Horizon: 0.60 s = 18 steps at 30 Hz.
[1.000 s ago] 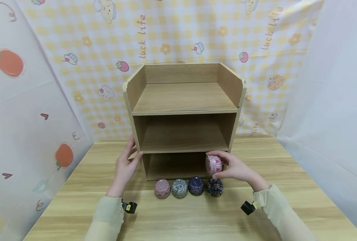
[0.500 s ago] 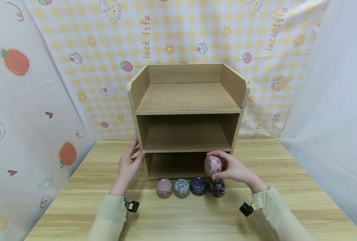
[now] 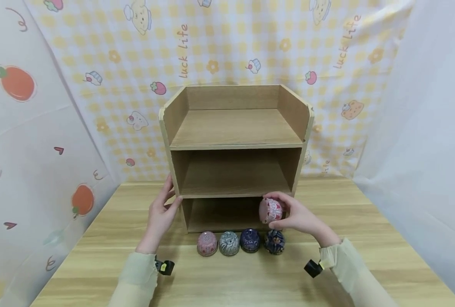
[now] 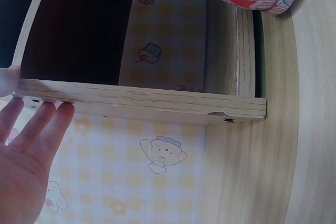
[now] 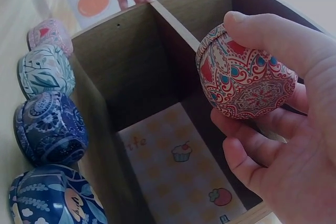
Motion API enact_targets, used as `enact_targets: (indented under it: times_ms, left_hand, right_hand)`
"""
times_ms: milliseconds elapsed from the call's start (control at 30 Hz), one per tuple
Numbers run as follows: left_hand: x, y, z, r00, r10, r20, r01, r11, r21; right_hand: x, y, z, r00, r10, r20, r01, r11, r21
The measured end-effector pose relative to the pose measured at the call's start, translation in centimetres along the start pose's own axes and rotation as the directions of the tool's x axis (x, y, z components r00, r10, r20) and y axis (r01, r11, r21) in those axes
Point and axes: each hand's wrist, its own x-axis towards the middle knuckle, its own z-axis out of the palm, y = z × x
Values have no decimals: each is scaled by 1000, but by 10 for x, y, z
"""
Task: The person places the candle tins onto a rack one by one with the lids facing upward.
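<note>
Red-patterned tin (image 3: 270,210) pinched by right hand (image 3: 299,216), fingers curled; shelf (image 3: 237,128) lower right corner hidden behind. Shelf's left side touched by left hand (image 3: 161,216), fingers nearly straight, thumb cropped in wrist view.

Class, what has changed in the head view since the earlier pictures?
The held tin in the right hand has turned slightly, showing more of its end, and edged left. Nothing was grasped or released; left hand, shelf and four lined-up tins stayed put.

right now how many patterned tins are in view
5: red-and-white tin in the right hand; on the table before the wooden shelf, left to right, pink tin, pale leafy tin, dark blue tin, navy floral tin.
</note>
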Motion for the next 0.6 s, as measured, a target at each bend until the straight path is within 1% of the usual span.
enact_targets:
  times_ms: [267, 600]
  left_hand:
    - [-1, -1, -1, 1000, -8, 0, 8, 1000, 9]
    - [-1, -2, -1, 1000, 5, 9, -5, 1000, 23]
  right_hand:
    - [4, 0, 0, 998, -51, -19, 51, 999, -5]
    - [8, -4, 0, 997, -69, -36, 71, 995, 67]
